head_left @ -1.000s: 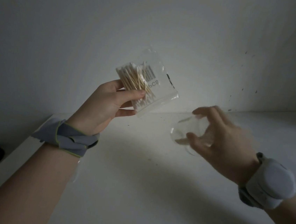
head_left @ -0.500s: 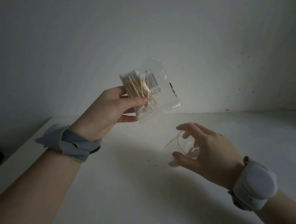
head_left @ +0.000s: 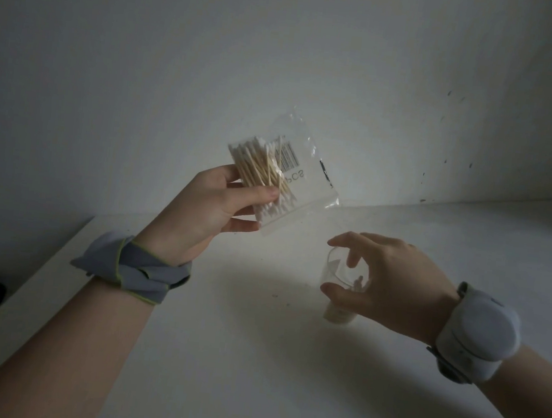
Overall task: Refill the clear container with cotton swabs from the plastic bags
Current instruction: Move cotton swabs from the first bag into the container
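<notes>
On the table (head_left: 252,359), clear container (head_left: 345,284) now lower.

Glossy, crinkled clear plastic on the bag (head_left: 300,174), catching highlights; inside it, cotton swabs (head_left: 261,169) with pale wooden-looking sticks and fluffy white tips. The container (head_left: 341,284) is smooth transparent plastic. Matt white tabletop (head_left: 252,359), lightly speckled. Soft grey cloth wristband (head_left: 138,271); smooth matt grey wrist device (head_left: 474,332).

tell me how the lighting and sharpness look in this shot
Head view: dim overall, with one brighter pool on the white surface beneath the plastic bag; the clear container is hard to make out in the right hand; the left hand is sharp.
</notes>
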{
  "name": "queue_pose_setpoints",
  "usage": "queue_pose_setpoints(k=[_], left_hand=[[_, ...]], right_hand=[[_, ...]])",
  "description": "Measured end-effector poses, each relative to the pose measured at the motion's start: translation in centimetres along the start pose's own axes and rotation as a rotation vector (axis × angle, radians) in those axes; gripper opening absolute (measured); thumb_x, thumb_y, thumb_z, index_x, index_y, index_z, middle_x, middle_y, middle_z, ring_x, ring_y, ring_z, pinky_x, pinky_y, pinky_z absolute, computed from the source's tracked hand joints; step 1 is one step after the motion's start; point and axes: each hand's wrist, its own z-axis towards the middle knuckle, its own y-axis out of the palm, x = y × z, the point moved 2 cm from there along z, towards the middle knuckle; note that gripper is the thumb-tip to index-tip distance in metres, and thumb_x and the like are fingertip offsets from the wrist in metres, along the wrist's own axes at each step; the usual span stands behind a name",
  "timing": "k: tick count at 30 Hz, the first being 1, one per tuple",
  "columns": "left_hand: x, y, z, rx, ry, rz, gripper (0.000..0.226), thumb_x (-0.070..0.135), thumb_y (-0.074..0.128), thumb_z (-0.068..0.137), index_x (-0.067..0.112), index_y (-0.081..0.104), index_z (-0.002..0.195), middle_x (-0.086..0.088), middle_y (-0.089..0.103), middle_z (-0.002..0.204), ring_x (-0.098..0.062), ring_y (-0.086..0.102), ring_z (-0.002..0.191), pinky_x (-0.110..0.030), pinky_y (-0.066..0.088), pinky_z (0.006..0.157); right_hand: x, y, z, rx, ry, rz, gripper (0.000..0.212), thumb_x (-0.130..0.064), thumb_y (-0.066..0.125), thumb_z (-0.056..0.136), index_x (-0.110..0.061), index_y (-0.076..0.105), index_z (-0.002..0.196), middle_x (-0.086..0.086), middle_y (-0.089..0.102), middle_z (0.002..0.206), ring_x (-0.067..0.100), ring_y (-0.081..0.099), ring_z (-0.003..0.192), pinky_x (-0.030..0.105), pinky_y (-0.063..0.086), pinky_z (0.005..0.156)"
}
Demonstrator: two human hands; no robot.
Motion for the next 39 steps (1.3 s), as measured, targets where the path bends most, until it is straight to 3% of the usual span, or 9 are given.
queue_pose_setpoints(k=[17,25,27,31,34,39], left_hand=[[-0.4,0.6,-0.2,-0.053,-0.001,0.011,0.012,0.009,0.063,0.084,0.017,0.066,0.092,0.006,0.073,0.078,-0.005,0.068,0.067,-0.019,0.055,0.060],[-0.4,0.5,-0.1,-0.055,-0.003,0.007,0.012,0.009,0.063,0.084,0.016,0.066,0.094,0.005,0.073,0.080,-0.006,0.068,0.068,-0.021,0.056,0.062],[-0.4,0.5,-0.1,-0.056,-0.002,0.009,0.013,0.010,0.063,0.084,0.016,0.066,0.094,0.004,0.073,0.081,-0.006,0.068,0.069,-0.021,0.056,0.062],[-0.1,0.3,0.0,-0.043,0.004,0.000,0.011,0.010,0.062,0.085,0.016,0.066,0.093,0.006,0.073,0.078,-0.005,0.068,0.066,-0.019,0.053,0.057],[0.1,0.1,0.0,-0.037,0.004,-0.016,0.011,0.009,0.062,0.085,0.015,0.066,0.094,0.006,0.073,0.078,-0.005,0.068,0.065,-0.019,0.053,0.056],[0.2,0.1,-0.2,-0.039,0.008,-0.017,0.011,0.010,0.062,0.085,0.015,0.066,0.094,0.004,0.072,0.080,-0.006,0.068,0.066,-0.019,0.053,0.057]], right_hand=[[-0.5,-0.2,-0.1,-0.059,0.018,-0.085,0.067,-0.070,0.045,0.074,-0.039,0.037,0.133,-0.015,0.059,0.113,0.004,0.047,0.081,0.021,0.044,0.076],[-0.3,-0.1,-0.2,-0.096,0.036,-0.041,0.074,-0.072,0.047,0.067,-0.039,0.035,0.132,-0.017,0.055,0.113,0.005,0.053,0.080,0.021,0.047,0.075],[-0.3,-0.1,-0.2,-0.107,0.052,0.029,0.069,-0.068,0.051,0.067,-0.037,0.041,0.127,-0.017,0.057,0.106,0.004,0.055,0.078,0.023,0.050,0.075],[0.9,-0.5,0.3,-0.036,0.212,0.511,0.064,-0.064,0.052,0.065,-0.028,0.053,0.117,-0.010,0.061,0.095,0.009,0.062,0.073,0.023,0.048,0.062],[1.7,0.0,0.5,-0.137,0.252,0.570,0.049,-0.048,0.058,0.076,-0.022,0.055,0.117,-0.005,0.063,0.093,0.020,0.064,0.074,0.021,0.048,0.054],[0.9,-0.1,0.3,0.036,0.128,0.597,0.075,-0.066,0.052,0.057,-0.027,0.052,0.120,-0.013,0.060,0.095,0.008,0.063,0.073,0.015,0.046,0.055]])
